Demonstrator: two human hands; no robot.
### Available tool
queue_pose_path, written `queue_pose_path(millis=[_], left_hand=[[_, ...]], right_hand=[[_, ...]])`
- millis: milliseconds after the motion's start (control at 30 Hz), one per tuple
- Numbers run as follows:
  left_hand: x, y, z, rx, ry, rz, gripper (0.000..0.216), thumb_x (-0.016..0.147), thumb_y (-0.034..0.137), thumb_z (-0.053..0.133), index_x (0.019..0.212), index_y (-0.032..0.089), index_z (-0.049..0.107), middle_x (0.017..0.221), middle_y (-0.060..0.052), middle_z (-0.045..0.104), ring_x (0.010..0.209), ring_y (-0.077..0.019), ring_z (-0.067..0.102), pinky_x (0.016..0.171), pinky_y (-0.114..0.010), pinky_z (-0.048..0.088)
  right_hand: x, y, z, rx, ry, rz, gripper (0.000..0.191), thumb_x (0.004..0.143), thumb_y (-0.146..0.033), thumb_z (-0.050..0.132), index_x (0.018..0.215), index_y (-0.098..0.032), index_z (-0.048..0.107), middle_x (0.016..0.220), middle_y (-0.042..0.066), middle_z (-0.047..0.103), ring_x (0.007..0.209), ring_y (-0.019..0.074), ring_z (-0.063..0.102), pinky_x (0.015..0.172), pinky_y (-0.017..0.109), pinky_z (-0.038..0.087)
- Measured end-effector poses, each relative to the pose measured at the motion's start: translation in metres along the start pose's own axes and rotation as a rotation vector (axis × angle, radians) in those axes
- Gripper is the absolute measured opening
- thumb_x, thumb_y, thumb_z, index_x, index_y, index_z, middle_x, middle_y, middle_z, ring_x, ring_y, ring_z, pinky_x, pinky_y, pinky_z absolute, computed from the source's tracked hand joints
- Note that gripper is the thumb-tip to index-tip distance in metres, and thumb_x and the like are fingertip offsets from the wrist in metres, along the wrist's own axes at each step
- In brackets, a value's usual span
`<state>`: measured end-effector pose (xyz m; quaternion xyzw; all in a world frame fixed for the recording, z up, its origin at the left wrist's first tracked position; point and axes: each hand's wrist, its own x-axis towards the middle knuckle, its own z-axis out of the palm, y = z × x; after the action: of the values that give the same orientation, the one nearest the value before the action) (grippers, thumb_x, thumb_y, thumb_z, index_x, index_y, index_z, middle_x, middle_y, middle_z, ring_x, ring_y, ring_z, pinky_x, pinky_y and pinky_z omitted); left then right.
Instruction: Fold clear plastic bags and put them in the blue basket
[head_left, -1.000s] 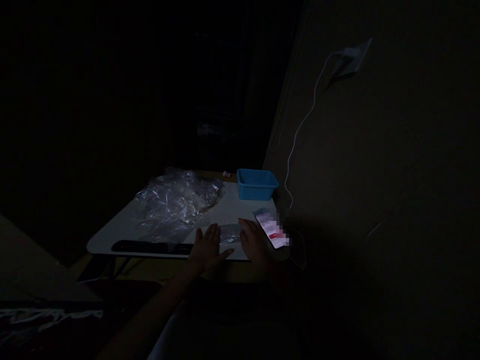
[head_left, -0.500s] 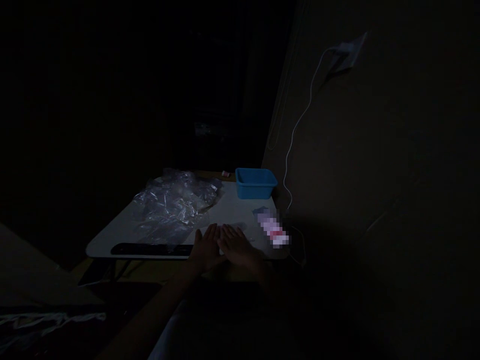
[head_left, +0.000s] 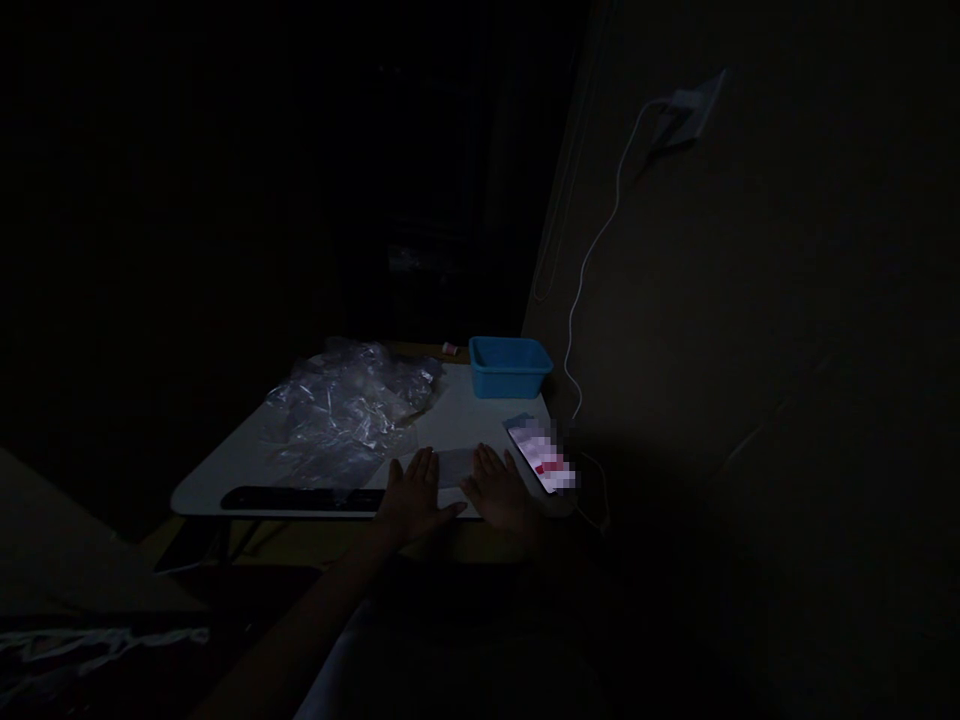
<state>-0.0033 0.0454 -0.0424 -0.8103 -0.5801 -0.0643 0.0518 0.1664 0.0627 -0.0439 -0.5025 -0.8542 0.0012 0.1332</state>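
My left hand lies flat with fingers stretched out at the near edge of the white table. To its right, my right hand also rests flat, fingers spread. Between the two hands a thin, clear plastic sheet or bag lies on the tabletop, and the fingertips of both hands touch its sides. Its exact kind is hard to make out in the dim light. A heap of crumpled clear plastic sits to the left of my hands. Close to my right hand lies a lit phone, its screen blurred.
A blue plastic basin stands at the table's back right corner. Behind the table is a small pale and red object. A white cable hangs from a wall outlet. A dark slot runs along the near edge.
My right hand has slid to the right, away from my left hand, uncovering the clear plastic between them. My left hand stays about where it was.
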Motion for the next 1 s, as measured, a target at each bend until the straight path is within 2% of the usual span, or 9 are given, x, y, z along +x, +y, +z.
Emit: queue_pose_path(millis=[200,333,500,633,800,1000], left_hand=[[0.0,0.0,0.0,-0.014,-0.006,-0.003,0.085,0.072,0.066,0.023,0.128,0.003,0.029,0.135,-0.023,0.022,0.125,-0.0332,0.018,0.094,-0.056,0.013],[0.0,0.001,-0.001,-0.01,-0.009,-0.006,0.086,0.072,0.067,0.021,0.128,0.003,0.029,0.136,-0.022,0.022,0.125,-0.0334,0.018,0.094,-0.056,0.013],[-0.001,0.001,-0.002,0.016,-0.032,-0.002,0.081,0.073,0.063,0.027,0.128,0.005,0.029,0.136,-0.02,0.023,0.125,-0.0322,0.017,0.094,-0.056,0.014],[-0.001,-0.001,-0.001,0.025,-0.036,0.021,0.076,0.073,0.058,0.031,0.13,0.008,0.028,0.136,-0.018,0.025,0.126,-0.0312,0.017,0.094,-0.054,0.015],[-0.001,0.0,-0.001,0.016,-0.018,0.0,0.079,0.074,0.06,0.027,0.129,0.003,0.028,0.136,-0.021,0.023,0.125,-0.032,0.018,0.094,-0.055,0.014],[0.001,0.001,0.001,-0.001,-0.016,-0.012,0.087,0.071,0.068,0.022,0.129,0.003,0.027,0.136,-0.021,0.021,0.125,-0.0323,0.017,0.095,-0.055,0.014]], right_hand=[[-0.003,0.012,-0.011,-0.042,0.009,0.017,0.06,0.086,-0.046,0.023,0.124,-0.002,0.037,0.131,0.02,0.032,0.124,0.0256,0.024,0.1,0.047,0.01],[0.005,0.005,-0.022,-0.091,0.029,0.044,0.056,0.087,-0.044,0.023,0.117,-0.003,0.046,0.125,0.021,0.041,0.121,0.0263,0.029,0.1,0.047,0.011],[0.017,-0.024,-0.012,-0.035,0.015,-0.097,0.05,0.089,-0.038,0.016,0.128,-0.01,0.031,0.135,0.012,0.03,0.125,0.0197,0.021,0.101,0.042,0.014],[0.017,-0.035,0.002,-0.002,-0.015,-0.188,0.048,0.09,-0.035,0.014,0.129,-0.011,0.029,0.136,0.01,0.028,0.127,0.018,0.016,0.101,0.041,0.014],[0.009,-0.018,0.003,-0.041,-0.006,-0.119,0.052,0.089,-0.04,0.015,0.128,-0.009,0.032,0.135,0.011,0.028,0.126,0.0195,0.02,0.101,0.042,0.014],[-0.002,0.01,0.002,-0.116,0.054,-0.044,0.054,0.089,-0.041,0.016,0.126,-0.007,0.035,0.134,0.014,0.03,0.125,0.0211,0.021,0.1,0.044,0.014]])
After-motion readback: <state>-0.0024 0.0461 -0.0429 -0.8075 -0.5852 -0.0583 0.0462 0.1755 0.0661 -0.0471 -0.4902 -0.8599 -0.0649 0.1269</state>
